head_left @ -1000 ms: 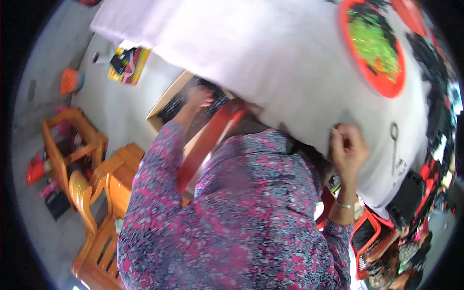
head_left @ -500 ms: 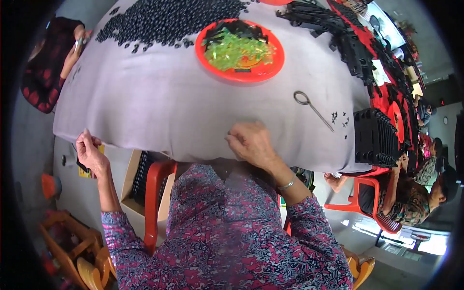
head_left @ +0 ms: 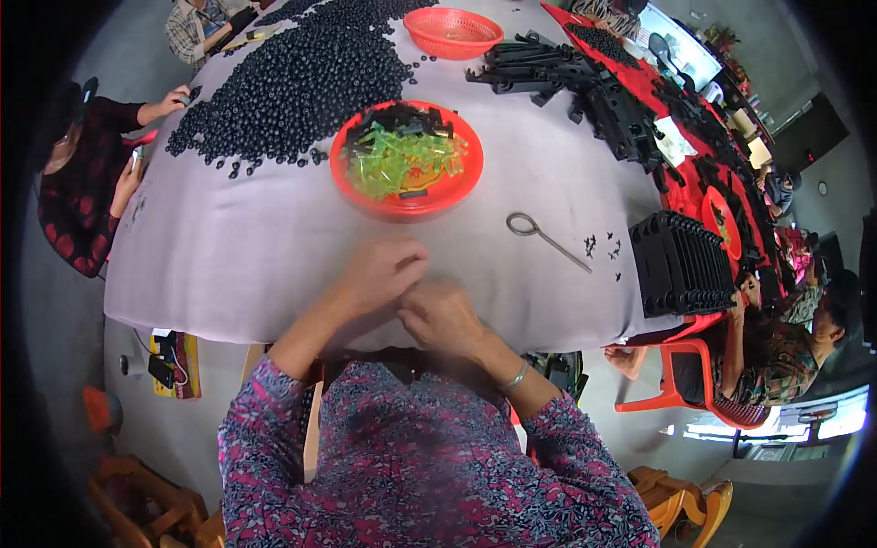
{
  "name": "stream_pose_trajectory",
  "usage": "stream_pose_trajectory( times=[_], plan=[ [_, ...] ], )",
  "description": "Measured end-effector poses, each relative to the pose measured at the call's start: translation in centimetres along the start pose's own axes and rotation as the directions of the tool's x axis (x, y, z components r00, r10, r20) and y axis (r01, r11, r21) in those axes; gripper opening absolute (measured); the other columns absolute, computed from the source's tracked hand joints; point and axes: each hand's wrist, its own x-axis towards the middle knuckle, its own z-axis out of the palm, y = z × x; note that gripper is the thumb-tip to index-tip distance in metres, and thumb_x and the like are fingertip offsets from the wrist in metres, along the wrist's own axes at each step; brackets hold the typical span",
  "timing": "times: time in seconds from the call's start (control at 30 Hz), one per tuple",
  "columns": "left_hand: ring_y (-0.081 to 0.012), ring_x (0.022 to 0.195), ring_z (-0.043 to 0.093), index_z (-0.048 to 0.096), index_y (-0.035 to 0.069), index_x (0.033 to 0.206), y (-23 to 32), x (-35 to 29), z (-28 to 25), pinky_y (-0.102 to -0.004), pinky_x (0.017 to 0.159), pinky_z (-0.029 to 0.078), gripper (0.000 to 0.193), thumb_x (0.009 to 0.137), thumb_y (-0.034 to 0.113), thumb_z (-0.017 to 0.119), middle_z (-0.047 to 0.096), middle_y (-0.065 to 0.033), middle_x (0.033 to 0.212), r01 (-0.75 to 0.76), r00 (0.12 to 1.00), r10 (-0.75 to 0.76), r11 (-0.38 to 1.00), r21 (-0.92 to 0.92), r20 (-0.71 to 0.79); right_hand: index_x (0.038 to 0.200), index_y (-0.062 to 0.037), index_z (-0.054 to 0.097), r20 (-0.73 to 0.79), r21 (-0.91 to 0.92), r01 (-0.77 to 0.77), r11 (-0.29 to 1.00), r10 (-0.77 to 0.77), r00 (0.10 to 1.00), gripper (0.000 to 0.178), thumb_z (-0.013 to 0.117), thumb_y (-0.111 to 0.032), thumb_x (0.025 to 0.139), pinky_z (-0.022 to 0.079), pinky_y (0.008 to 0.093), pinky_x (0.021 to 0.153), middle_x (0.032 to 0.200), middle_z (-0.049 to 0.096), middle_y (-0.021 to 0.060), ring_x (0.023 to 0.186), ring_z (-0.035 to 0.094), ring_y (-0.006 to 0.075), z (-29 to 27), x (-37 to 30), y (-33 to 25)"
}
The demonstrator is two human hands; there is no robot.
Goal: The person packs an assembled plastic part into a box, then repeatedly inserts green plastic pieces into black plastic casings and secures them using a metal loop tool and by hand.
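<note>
Over the cloth-covered table [head_left: 228,283] near its front edge, my left hand [head_left: 384,271] and my right hand [head_left: 445,316] are close together, knuckles nearly touching. Both have curled, closed fingers; anything between them is hidden, and the right hand is slightly smeared by motion. Beyond them stands a red plate [head_left: 452,190] with clear green strips [head_left: 393,163] and black pieces [head_left: 399,117]. To the right lies a metal rod with a loop handle [head_left: 559,247], beside a scatter of tiny black bits [head_left: 590,245].
Small round black parts [head_left: 292,91] form a big heap at the far left. A red basket [head_left: 452,35], long black plastic parts [head_left: 594,100] and a stack of black racks [head_left: 681,265] stand farther back and right. Co-workers sit left [head_left: 78,192] and right [head_left: 776,352].
My left hand has come from the table's left edge to the middle, beside my right hand. The right hand has shifted little. The view has tilted, showing more of the far table.
</note>
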Motion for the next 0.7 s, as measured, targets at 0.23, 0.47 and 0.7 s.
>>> stream_pose_trajectory(
  times=[0.23,0.47,0.7],
  plan=[
    [-0.0282,0.068,0.060,0.064,0.000,0.086,-2.9,4.0,4.1,-0.0387,0.063,0.048,0.010,0.082,0.009,0.064,0.059,-0.0117,0.076,-0.069,0.993,0.076,0.993,-0.092,0.085,0.092,-0.0040,0.065,0.175,0.501,-0.342,0.795,0.294,0.940,0.007,0.067,-0.006,0.085,0.049,0.0290,0.062,0.073,0.062,0.0029,0.070,0.058,0.0107,-6.6,-0.5,0.4],
    [-0.0342,0.079,0.063,0.063,0.003,0.086,-3.9,5.8,8.4,-0.0438,0.068,0.048,0.013,0.083,0.015,0.061,0.062,-0.0141,0.082,-0.027,0.988,0.048,0.990,-0.138,0.147,0.100,-0.0059,0.062,-0.161,0.355,-0.315,0.880,0.390,0.907,0.021,0.073,-0.008,0.083,0.043,0.0241,0.074,0.104,0.059,-0.0007,0.087,0.052,0.0069,-15.8,4.4,8.8],
    [-0.0325,0.076,0.063,0.064,0.008,0.088,-3.7,5.5,8.7,-0.0452,0.065,0.050,0.008,0.084,0.014,0.061,0.062,-0.0096,0.085,-0.020,0.996,0.023,0.999,-0.026,0.083,0.127,-0.0053,0.053,-0.393,-0.254,-0.336,0.907,0.221,0.893,0.066,0.082,-0.028,0.072,0.049,0.0351,0.080,0.109,0.061,0.0093,0.100,0.057,0.0239,-21.3,13.7,19.5]
  ],
)
